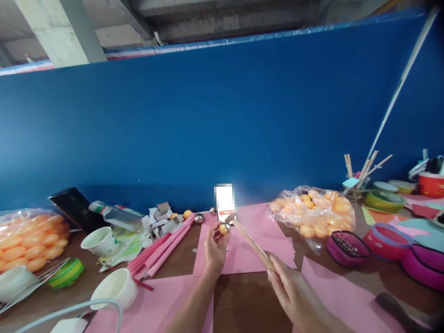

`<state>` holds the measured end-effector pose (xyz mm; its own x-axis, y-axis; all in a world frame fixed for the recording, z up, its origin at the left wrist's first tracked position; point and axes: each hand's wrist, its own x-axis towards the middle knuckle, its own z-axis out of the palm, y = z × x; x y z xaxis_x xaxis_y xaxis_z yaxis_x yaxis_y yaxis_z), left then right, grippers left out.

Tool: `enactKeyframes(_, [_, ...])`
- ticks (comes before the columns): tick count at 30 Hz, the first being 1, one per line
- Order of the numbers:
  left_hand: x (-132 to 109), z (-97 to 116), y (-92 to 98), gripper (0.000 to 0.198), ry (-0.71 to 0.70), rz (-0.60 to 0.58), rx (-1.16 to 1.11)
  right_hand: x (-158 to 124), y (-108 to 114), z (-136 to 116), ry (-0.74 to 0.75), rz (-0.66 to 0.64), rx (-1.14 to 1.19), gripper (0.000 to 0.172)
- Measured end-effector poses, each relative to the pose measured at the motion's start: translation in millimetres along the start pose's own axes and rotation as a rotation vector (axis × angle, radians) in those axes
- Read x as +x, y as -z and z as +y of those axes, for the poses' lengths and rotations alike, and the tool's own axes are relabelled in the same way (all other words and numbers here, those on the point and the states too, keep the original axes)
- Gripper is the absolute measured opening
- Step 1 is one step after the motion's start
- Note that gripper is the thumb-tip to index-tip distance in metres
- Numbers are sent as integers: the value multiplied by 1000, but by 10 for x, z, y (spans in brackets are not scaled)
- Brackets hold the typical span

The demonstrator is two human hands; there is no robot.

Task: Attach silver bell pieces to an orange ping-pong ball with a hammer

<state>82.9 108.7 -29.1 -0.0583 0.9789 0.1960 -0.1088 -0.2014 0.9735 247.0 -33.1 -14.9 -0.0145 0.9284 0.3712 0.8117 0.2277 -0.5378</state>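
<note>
My left hand (214, 247) is raised over the table with its fingers pinched round a small orange ball (223, 228) that has a silver bell-like piece against it. My right hand (293, 291) grips the near end of a thin wooden stick (250, 243). The stick slants up and left, and its tip meets the ball. Both hands hover above pink paper sheets (249, 231) on the brown table (243, 300).
Bags of orange balls lie at the right (314, 212) and far left (27, 238). White paper cups (116, 287) (100, 240), pink paper strips (163, 249), a glue bottle (116, 215) and cardboard scraps sit on the left. Coloured tape rolls (385, 240), a pink case (347, 249) and a cup of sticks (357, 182) stand right. A blue wall rises behind.
</note>
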Motion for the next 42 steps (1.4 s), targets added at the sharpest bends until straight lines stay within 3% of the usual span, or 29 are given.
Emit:
enactKeyframes(5, [-7, -17, -1, 41, 0, -8, 2, 1, 4, -8, -4, -50, -1, 28])
enactKeyframes(13, [19, -63, 28, 41, -141, -2, 30, 19, 30, 11, -22, -1, 36, 31])
enactKeyframes(20, [-20, 3, 6, 45, 9, -24, 28, 23, 14, -2, -31, -58, 38, 29])
enactKeyframes(26, [-30, 53, -12, 43, 57, -41, 3, 19, 22, -14, -14, -9, 32, 31])
enactKeyframes(33, [-25, 50, 2, 47, 13, -46, -10, 28, 37, -19, -40, -29, 52, 30])
enactKeyframes(38, [-27, 47, 2, 42, -9, -53, 5, 18, 19, 0, -35, 34, 50, 32])
enactKeyframes(42, [-21, 11, 5, 43, -7, -44, 18, 27, 48, -38, -22, -13, 50, 28])
